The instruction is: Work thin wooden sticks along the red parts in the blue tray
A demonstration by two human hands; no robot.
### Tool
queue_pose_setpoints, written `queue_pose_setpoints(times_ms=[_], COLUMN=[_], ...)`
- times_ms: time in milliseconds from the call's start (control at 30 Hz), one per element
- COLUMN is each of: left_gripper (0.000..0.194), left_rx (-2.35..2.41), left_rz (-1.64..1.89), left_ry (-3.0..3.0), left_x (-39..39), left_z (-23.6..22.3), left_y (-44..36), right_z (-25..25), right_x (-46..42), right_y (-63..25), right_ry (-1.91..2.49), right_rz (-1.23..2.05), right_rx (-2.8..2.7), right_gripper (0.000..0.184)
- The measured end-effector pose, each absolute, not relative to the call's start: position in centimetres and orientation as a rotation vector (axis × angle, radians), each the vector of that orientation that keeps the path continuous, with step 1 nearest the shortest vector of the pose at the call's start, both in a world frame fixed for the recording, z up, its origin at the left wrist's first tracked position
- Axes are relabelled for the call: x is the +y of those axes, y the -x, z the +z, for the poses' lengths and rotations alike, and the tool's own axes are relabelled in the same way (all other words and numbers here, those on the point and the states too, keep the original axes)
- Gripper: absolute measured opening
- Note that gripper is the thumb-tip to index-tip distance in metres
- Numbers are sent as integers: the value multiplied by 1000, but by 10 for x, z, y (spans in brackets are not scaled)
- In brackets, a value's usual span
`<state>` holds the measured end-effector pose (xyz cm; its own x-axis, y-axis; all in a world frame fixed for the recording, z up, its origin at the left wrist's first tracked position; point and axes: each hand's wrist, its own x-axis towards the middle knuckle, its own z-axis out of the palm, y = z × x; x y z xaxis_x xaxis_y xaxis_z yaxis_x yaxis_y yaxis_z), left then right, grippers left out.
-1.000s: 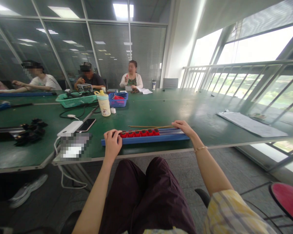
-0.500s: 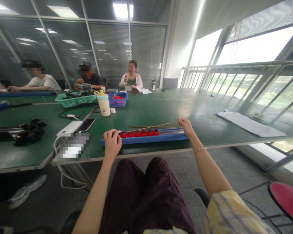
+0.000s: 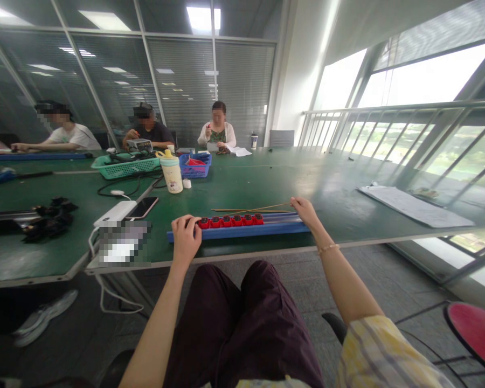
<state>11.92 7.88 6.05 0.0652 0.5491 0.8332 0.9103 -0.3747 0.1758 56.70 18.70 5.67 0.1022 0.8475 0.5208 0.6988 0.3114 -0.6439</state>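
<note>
Slippage looked the main risk: R hand point(image 3: 305, 211) had one end of a thin rod point(image 3: 267, 207) pinched btwn thumb and fingers near the R end of the blue tray point(image 3: 242, 233), so a weak pinch cd let it roll or spring off. It sloped down L across the row of red blocks point(image 3: 237, 220) in the tray; pushed too hard, it'd prob. flex, being so slender, and might nudge blocks out of line. L hand point(image 3: 184, 234) lay over the tray's L end, fingers curled by the end block; slack there might let the tray skid on the bench point(image 3: 275, 183), esp. so near the front edge. Loose rods point(image 3: 222, 209) lay just behind, easily knocked or mixed up w/ the held one.

Hard to see: undersides of the L fingers were hidden, so cdn't tell if they gripped block, rod or just tray. Held rod's far end was lost among the blocks, no. of loose rods unclear, dark block tops too small to read.
</note>
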Motion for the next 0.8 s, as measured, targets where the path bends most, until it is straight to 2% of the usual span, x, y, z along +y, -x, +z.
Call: queue_pose_setpoints(times_ms=[400,800], left_gripper=[25,25], left_rx=[-1446,-1460], left_rz=[-1246,-1244], left_ry=[1954,1957], left_x=[78,77], left_z=[61,62], left_y=[-119,-119], right_z=[54,66], right_x=[193,188], right_y=[-562,-555], right_ry=[1780,2046], right_rz=[81,211], right_rx=[-1700,-1691], right_gripper=[35,27])
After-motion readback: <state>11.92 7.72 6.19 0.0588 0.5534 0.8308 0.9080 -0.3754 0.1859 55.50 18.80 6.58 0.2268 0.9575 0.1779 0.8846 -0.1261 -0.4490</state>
